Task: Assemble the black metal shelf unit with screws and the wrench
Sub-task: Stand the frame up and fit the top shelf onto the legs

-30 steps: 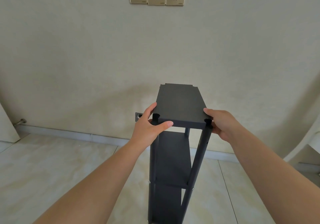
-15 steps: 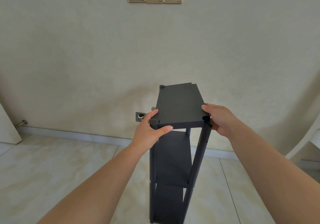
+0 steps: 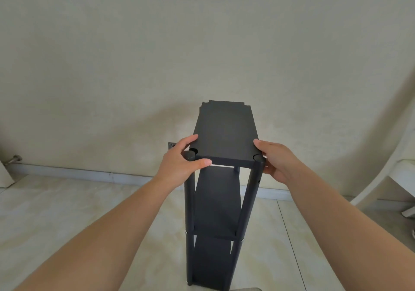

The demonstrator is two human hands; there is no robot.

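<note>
The person is standing over the tall black shelf unit [image 3: 215,212], which is upright on the tiled floor [image 3: 67,212] close to the wall [image 3: 112,77], at about 6 o'clock in the head view. The top panel [image 3: 225,131] is sitting across the tops of the posts. The left hand [image 3: 179,165] is gripping its near corner at 9 o'clock, thumb curled along the front edge and fingers lying on top beside the left post [image 3: 189,192]. The right hand [image 3: 277,161] is holding the opposite corner at 3 o'clock, fingers wrapped around the edge by the right post [image 3: 252,192].

It looks like the panel is being seated. To do this well, each corner notch should be lining up around its post, with both hands pressing evenly so the panel is settling level rather than tilting. No screws or wrench are showing, so fastening probably comes after.
</note>
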